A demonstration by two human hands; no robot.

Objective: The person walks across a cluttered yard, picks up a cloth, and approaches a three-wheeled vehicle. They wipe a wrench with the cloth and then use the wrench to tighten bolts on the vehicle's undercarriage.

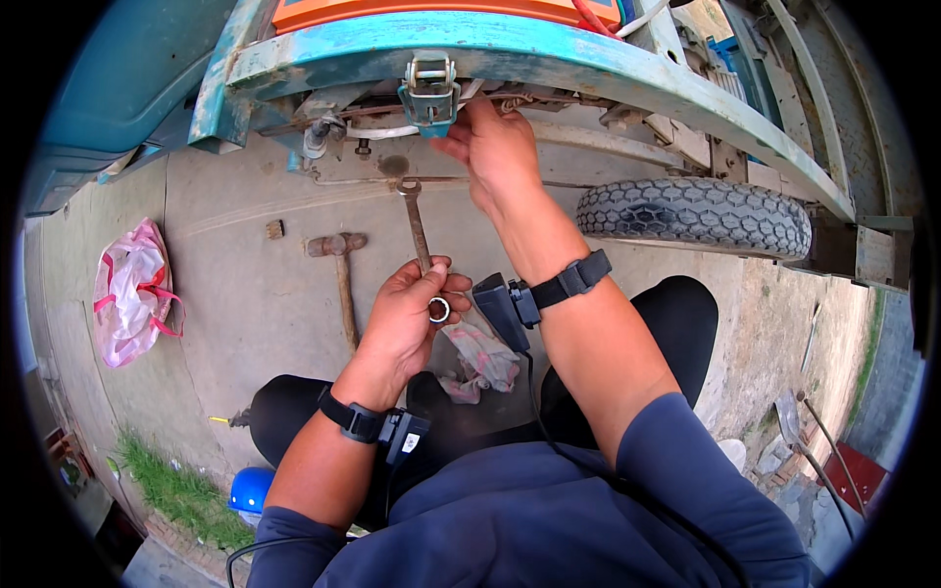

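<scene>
My left hand (404, 312) is closed around a combination wrench (419, 227), whose open jaw points away from me, with the ring end showing at my fingers. My right hand (495, 147) reaches up under the turquoise metal frame (333, 57), beside a metal latch (429, 93). Its lower fingers are bent; the thumb and fingertips are partly hidden behind the frame and latch, and what they grip cannot be made out. A white tube (380, 132) and a bolt (364, 148) sit under the frame, left of the latch.
A hammer (345, 284) and a small brown block (274, 229) lie on the concrete. A pink-and-white plastic bag (135, 294) is far left; a crumpled bag (480, 361) lies between my legs. A tyre (696, 218) is at right, a blue helmet (252, 488) at lower left.
</scene>
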